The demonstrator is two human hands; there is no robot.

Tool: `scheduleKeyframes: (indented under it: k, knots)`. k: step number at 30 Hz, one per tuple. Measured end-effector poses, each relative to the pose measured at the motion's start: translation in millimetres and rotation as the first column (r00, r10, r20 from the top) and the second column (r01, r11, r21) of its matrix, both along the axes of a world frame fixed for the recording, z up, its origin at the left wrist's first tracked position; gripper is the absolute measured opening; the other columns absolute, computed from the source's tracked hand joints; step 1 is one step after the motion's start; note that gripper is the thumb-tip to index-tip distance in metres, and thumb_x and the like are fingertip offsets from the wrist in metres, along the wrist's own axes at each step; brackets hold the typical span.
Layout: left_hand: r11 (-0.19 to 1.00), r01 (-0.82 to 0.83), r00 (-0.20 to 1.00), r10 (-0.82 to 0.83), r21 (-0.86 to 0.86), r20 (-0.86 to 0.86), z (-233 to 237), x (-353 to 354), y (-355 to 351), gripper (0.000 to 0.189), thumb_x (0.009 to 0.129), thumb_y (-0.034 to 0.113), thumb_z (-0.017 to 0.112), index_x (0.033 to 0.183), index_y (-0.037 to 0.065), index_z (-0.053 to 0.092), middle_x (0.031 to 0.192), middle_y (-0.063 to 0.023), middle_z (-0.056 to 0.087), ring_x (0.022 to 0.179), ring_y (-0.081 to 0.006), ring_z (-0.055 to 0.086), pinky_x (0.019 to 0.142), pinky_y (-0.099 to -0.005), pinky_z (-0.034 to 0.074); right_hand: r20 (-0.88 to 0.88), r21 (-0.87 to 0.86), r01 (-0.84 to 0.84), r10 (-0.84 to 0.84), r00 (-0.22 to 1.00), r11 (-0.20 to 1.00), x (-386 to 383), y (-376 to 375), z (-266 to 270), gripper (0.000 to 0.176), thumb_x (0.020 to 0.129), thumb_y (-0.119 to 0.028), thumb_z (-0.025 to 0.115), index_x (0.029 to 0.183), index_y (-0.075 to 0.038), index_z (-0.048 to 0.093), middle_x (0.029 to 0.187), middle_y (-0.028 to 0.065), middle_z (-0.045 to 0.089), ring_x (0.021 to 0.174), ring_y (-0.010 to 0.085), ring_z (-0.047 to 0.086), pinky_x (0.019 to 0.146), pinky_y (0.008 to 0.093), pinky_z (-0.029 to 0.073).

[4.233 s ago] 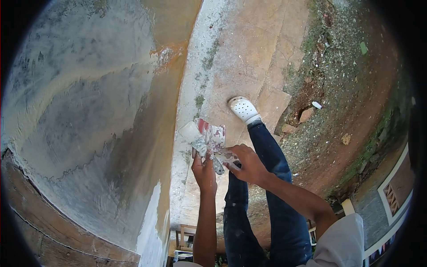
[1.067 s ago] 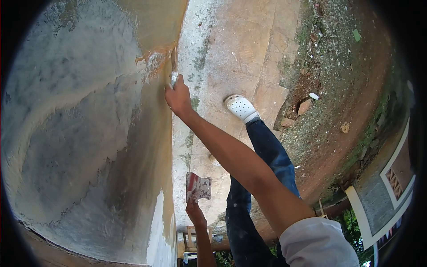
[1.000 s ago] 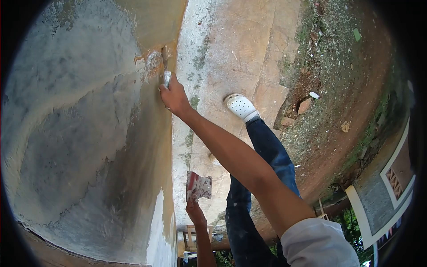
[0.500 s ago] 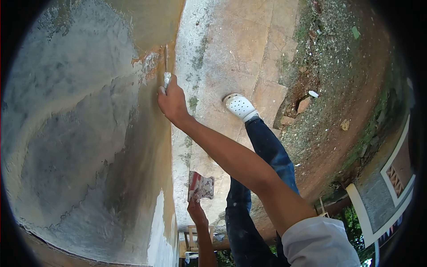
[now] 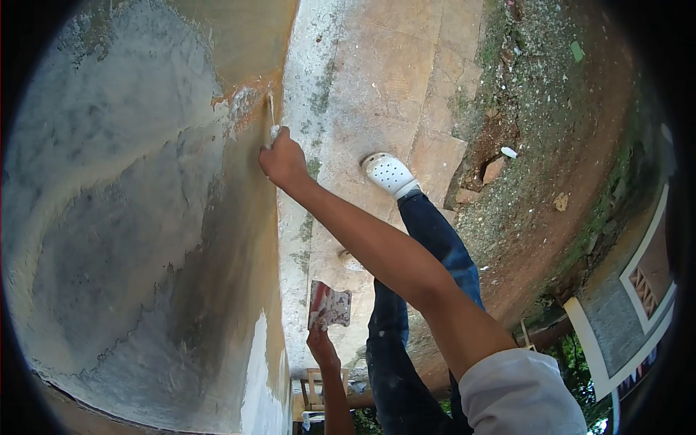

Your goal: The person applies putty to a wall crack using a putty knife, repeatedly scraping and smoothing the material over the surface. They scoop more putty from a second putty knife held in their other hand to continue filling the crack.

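Observation:
My right hand (image 5: 284, 161) reaches out to the wall (image 5: 130, 239), its fingers closed round the pale handle of a putty knife (image 5: 272, 112). The thin blade shows edge-on, close against the wall beside a rough, flaking patch (image 5: 246, 105). Whether it touches cannot be made out. Lower down, near the foot of the wall, my left hand (image 5: 322, 346) grips a flat plate (image 5: 333, 306), red along one side and smeared with whitish paste. Grey and brown coats cover the wall, with a white strip (image 5: 257, 373) near the bottom of the view.
A paved ledge (image 5: 391, 65) runs along the wall. A white clog (image 5: 391, 174) is on my foot there; a second clog (image 5: 351, 261) shows partly behind my arm. Gravelly ground (image 5: 551, 145) with broken bricks (image 5: 494, 171) lies right. A wooden chair-like thing (image 5: 315, 384) stands at the bottom.
My right hand has drawn the putty knife a short way back along the wall, toward me. The second clog has come into view. My left hand and the plate have hardly moved.

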State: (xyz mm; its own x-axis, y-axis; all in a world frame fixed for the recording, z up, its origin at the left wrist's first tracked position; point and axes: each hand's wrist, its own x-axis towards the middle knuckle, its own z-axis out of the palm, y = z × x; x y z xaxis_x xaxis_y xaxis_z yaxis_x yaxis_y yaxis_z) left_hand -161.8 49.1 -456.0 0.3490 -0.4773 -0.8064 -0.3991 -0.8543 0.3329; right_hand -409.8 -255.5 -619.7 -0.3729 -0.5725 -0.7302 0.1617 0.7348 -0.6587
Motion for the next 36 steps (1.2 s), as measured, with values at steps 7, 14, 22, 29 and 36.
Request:
scheduleKeyframes:
  k: [7,14,22,29,36]
  knots:
    - [1.000,0.004,1.000,-0.003,0.024,-0.027,-3,-3,-1,0.033,0.093,0.007,0.056,0.122,-0.005,0.063,0.115,-0.0099,0.064,0.102,-0.0165,0.060,0.086,-0.0300,0.050,0.017,0.068,-0.222,0.221,0.975,0.973,-9,6,-2,0.046,0.088,-0.014,0.055,0.125,0.009,0.037,0.097,0.0365,0.063,0.095,0.0512,0.062,0.087,0.0528,0.049]
    - [1.000,-0.012,1.000,0.012,0.020,-0.028,-4,0,0,0.031,0.091,0.005,0.057,0.119,-0.007,0.064,0.111,-0.0093,0.065,0.100,-0.0161,0.060,0.086,-0.0297,0.049,-0.166,-0.091,-0.201,0.184,0.969,0.975,-15,11,19,0.049,0.086,-0.007,0.054,0.129,0.010,0.040,0.100,0.0329,0.063,0.096,0.0481,0.062,0.088,0.0526,0.049]
    - [0.997,0.067,0.998,-0.067,0.028,-0.005,1,-7,-4,0.031,0.092,0.003,0.056,0.120,-0.007,0.064,0.112,-0.0096,0.065,0.102,-0.0164,0.059,0.090,-0.0293,0.047,-0.096,-0.155,-0.034,0.019,0.995,0.987,-32,4,29,0.042,0.088,-0.013,0.055,0.124,0.006,0.041,0.100,0.0326,0.063,0.098,0.0490,0.062,0.089,0.0522,0.048]
    - [0.999,0.045,0.999,-0.045,-0.009,-0.015,6,-15,-7,0.026,0.097,0.006,0.055,0.118,-0.007,0.065,0.114,-0.0145,0.068,0.103,-0.0211,0.061,0.096,-0.0339,0.046,-0.035,-0.202,0.112,-0.122,0.992,0.973,-24,-7,9,0.048,0.086,-0.017,0.059,0.123,0.009,0.041,0.104,0.0356,0.063,0.102,0.0484,0.062,0.090,0.0518,0.048]
    - [1.000,-0.018,0.999,0.018,-0.008,-0.040,9,-16,-2,0.030,0.099,0.012,0.057,0.120,-0.008,0.064,0.114,-0.0136,0.068,0.102,-0.0185,0.060,0.095,-0.0326,0.046,-0.036,-0.141,0.124,-0.130,0.991,0.982,-25,-9,4,0.046,0.084,-0.015,0.057,0.119,0.010,0.043,0.095,0.0372,0.063,0.097,0.0494,0.063,0.088,0.0511,0.050]
